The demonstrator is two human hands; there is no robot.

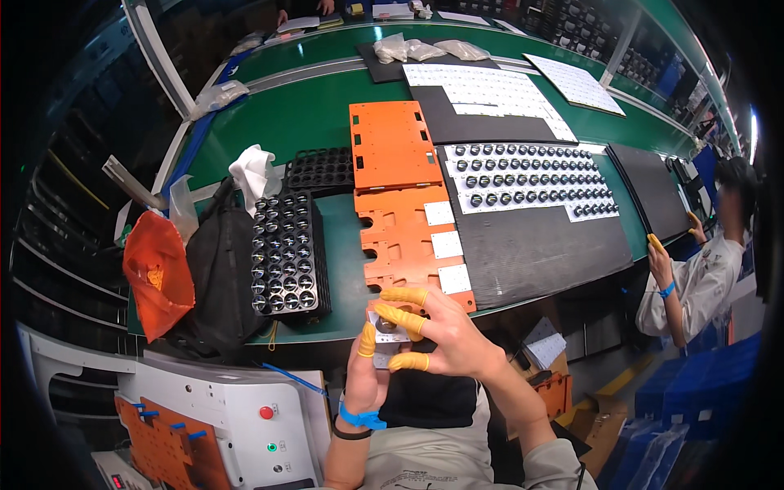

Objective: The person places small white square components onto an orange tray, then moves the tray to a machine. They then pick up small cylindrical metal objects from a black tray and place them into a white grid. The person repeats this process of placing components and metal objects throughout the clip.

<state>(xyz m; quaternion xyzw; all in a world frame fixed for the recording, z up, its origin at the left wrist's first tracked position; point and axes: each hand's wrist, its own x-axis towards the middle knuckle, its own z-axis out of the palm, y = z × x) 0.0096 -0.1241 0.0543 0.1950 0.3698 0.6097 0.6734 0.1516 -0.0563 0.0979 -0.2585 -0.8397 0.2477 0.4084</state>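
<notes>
At the near edge of the green bench point(327, 114), both hands meet around a small pale square board point(387, 330): the left hand point(365, 377) grips it from below with a capped thumb, the right hand point(441, 327) closes over it with yellow-capped fingers point(402, 317). The board sits just below the orange fixture plate point(408, 237), beside a black tray of lenses point(284, 255)
</notes>
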